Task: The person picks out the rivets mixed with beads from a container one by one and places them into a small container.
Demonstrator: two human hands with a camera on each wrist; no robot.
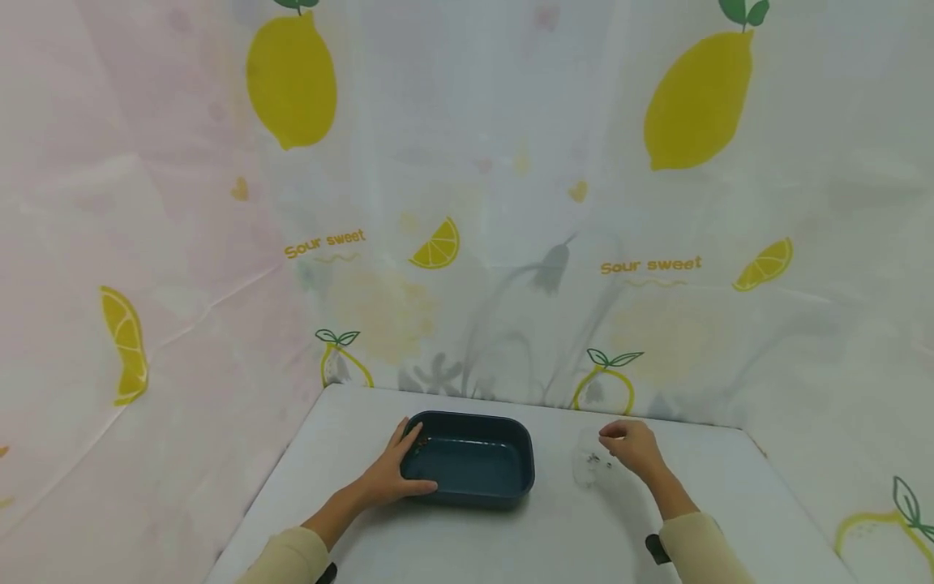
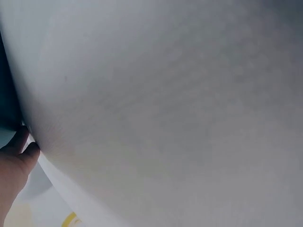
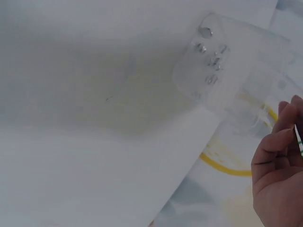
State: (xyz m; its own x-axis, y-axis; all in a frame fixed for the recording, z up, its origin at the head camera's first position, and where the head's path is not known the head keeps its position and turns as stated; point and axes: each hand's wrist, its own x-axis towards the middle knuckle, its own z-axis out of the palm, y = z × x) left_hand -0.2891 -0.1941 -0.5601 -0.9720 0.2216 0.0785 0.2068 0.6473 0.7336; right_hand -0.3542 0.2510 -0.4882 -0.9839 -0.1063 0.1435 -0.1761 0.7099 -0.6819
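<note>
In the head view, a dark blue rectangular baking dish point(image 1: 474, 498) stands on the white table. My left hand point(image 1: 385, 477) holds its left end, fingers over the side rim and thumb at the front corner. Small coloured bits point(image 1: 421, 444) lie inside near those fingers. Right of the dish, a clear plastic container point(image 1: 581, 470) holds several small shiny metal pieces point(image 3: 213, 61). Close to its rim is my right hand point(image 1: 633, 448), thumb and fingers bent together. Whether they pinch a tiny thing or the rim is hidden.
The white table point(image 1: 554, 543) ends at the back against a hanging lemon-print cloth point(image 1: 511, 324). More cloth hangs at both sides. Bare tabletop shows between the dish and the clear container.
</note>
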